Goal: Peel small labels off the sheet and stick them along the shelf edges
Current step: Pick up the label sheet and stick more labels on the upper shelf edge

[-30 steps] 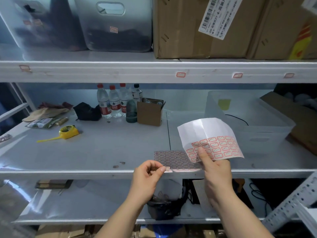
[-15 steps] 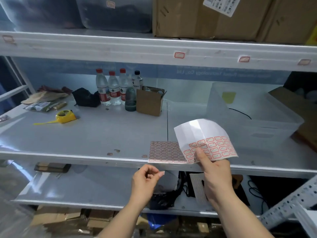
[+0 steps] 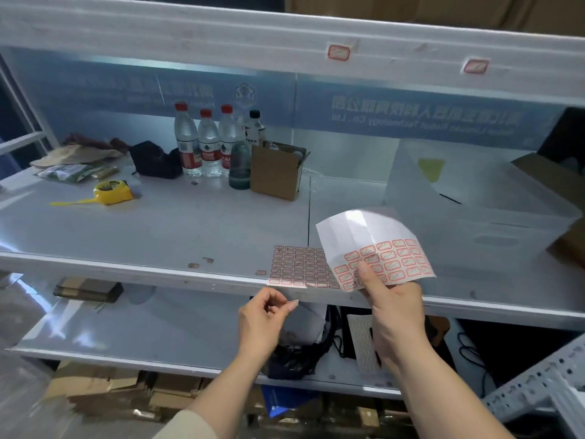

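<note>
Pinching a single small label (image 3: 292, 303) between thumb and fingertips, the left hand (image 3: 261, 321) hangs just below the front edge of the middle shelf (image 3: 158, 274), low in the centre of the frame. The right hand (image 3: 394, 315) sits right of centre and grips a curled label sheet (image 3: 370, 248), its thumb pressed on the red-bordered labels of the sheet's lower half; the upper half of that sheet is bare white backing. A second sheet of labels (image 3: 297, 266) lies flat on the middle shelf at its front edge, just left of the held sheet and partly tucked behind it. Across the top of the frame runs the edge of the upper shelf (image 3: 190, 42), with two stuck labels (image 3: 338, 52) at upper right. At the back of the middle shelf stand water bottles (image 3: 205, 144) next to a small open cardboard box (image 3: 277, 172); a yellow tape measure (image 3: 112, 193) lies toward the left, and a clear plastic bin (image 3: 474, 217) stands at the right.
</note>
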Tool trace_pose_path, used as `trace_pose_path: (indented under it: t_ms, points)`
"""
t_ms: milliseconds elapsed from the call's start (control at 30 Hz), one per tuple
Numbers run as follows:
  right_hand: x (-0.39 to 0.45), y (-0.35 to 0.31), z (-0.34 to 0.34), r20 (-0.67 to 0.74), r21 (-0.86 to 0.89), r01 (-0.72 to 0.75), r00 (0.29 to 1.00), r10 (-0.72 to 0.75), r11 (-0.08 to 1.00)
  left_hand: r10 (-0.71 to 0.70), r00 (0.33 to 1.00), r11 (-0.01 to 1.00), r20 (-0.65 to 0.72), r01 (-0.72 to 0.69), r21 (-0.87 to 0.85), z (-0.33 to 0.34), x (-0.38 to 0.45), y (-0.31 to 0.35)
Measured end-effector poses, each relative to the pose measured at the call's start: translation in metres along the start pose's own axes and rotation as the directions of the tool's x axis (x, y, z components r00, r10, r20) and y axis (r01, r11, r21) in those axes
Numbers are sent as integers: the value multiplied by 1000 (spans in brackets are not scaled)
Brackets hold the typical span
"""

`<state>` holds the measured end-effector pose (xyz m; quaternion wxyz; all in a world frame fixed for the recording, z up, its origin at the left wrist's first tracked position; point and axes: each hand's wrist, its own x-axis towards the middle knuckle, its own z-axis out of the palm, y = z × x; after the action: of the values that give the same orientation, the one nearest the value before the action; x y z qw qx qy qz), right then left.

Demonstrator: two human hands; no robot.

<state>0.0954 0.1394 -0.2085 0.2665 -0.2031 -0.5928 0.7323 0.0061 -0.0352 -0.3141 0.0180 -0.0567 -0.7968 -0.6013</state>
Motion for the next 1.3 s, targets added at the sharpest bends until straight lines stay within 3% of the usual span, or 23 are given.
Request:
trace_pose_path:
  t_ms: [733,1300]
  points:
    - [0,1,-1,8,-2,48,999,-48,999,-36,977,999,-209,38,2,20,9,-6]
    - [1,-2,2,8,-11,26,1000,-26,1000,-57,969,992,-241,82,96,18,7,-1]
